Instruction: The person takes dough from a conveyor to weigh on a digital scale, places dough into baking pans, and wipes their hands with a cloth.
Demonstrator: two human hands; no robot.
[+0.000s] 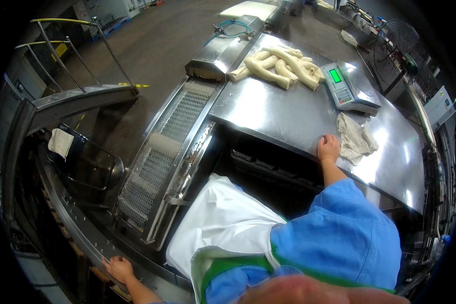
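Note:
My right hand (329,147) rests at the near edge of the steel table (273,114), its fingers curled in with nothing visible in them. Just beside it lies a crumpled off-white cloth (357,138). Low on the left, my left hand (117,268) lies on a curved metal rail (81,238), fingers loosely stretched out and holding nothing. A pile of thick, pale dough ropes (276,66) sits at the far side of the table, out of reach of both hands. To the right of the pile stands a digital scale (350,87) with a lit green display.
A metal mesh conveyor (154,157) runs along the table's left side, under a steel housing (228,45) with blue hoses. At left are a dark chair (91,159) with a cloth and steps with a yellow-topped handrail (61,20). A large fan (397,43) stands behind the scale.

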